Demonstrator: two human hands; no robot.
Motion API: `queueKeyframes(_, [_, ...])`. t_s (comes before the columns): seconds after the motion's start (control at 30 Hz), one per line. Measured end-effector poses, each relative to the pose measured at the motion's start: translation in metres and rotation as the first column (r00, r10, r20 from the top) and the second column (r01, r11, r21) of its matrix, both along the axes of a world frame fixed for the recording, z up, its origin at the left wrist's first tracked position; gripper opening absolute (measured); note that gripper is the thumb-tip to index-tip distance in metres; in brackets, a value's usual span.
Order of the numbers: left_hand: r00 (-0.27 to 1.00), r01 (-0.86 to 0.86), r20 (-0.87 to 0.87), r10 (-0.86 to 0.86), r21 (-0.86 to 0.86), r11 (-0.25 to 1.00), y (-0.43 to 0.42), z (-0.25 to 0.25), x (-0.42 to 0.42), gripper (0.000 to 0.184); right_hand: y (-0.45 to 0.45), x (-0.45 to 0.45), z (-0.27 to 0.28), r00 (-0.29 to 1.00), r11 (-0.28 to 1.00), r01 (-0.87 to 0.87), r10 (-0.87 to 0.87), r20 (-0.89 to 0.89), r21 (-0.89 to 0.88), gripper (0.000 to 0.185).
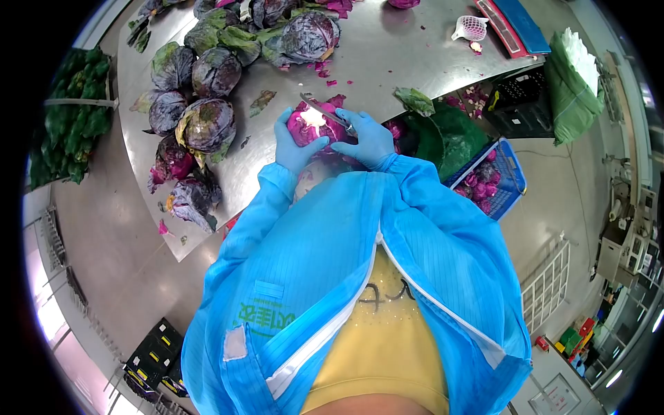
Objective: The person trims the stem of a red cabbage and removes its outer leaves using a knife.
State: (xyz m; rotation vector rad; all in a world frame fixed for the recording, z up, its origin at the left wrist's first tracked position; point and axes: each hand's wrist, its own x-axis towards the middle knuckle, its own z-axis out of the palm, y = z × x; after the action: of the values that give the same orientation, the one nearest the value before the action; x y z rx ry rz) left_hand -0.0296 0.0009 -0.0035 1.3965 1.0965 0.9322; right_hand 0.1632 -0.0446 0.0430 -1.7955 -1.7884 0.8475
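A trimmed red cabbage point(304, 131) rests at the near edge of the metal table, its pale cut stem end facing up. My left hand point(293, 144), in a blue glove, is closed around the cabbage's left side. In my gloved right hand point(368, 140) is a knife point(322, 109), its blade lying across the top of the cabbage. The right thumb touches the cabbage's near side. Just left of it lies a loose leaf point(262, 102), and several purple scraps are scattered beyond.
Several untrimmed red cabbages point(207, 126) cover the left of the metal table point(377, 72). At right are a green bag point(449, 142), a blue basket point(510, 181) of purple pieces, a black crate point(519, 104) and a green sack point(573, 97). A white mesh net point(470, 28) lies farther back.
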Motion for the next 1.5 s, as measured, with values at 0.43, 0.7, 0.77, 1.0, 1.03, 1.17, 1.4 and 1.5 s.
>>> queueKeyframes(0.43, [0.981,-0.024,-0.188,0.039,0.083,0.996,0.019,-0.014,0.007,0.09,0.022,0.011,-0.017,0.994,0.982,-0.068,0.051,0.1,0.174,0.055])
queueKeyframes(0.7, [0.848,0.03,-0.529,0.044,0.131,0.991,0.011,0.018,0.025,0.092,0.02,0.015,-0.038,0.951,0.945,0.185,-0.242,0.193,0.27,0.025])
queueKeyframes(0.77, [0.857,0.112,-0.513,0.045,0.271,0.956,0.003,0.019,0.021,0.096,0.032,0.043,-0.037,0.851,0.852,0.487,-0.512,0.114,0.193,0.021])
queueKeyframes(1.0, [0.898,0.07,-0.437,0.048,0.251,0.965,0.005,0.01,0.012,0.101,0.016,0.055,-0.033,0.927,0.917,0.375,-0.372,-0.052,0.133,0.04])
queueKeyframes(1.03, [0.895,0.065,-0.445,0.036,0.21,0.975,0.006,0.011,0.011,0.101,0.014,0.04,-0.023,0.941,0.935,0.326,-0.307,-0.146,0.139,0.05])
queueKeyframes(1.17, [0.922,0.06,-0.386,0.005,0.157,0.986,0.012,-0.001,0.005,0.1,0.02,0.015,-0.026,0.985,0.963,0.082,-0.039,-0.168,0.256,0.053])
queueKeyframes(1.4, [0.886,0.1,-0.464,-0.019,0.149,0.984,0.011,0.008,0.006,0.1,0.029,0.026,-0.008,0.992,0.984,-0.125,0.126,-0.002,0.127,0.046])
queueKeyframes(1.5, [0.943,0.086,-0.33,-0.047,0.106,0.991,0.015,-0.004,0.002,0.107,0.035,0.027,-0.007,0.982,0.973,-0.189,0.187,0.026,0.129,0.046])
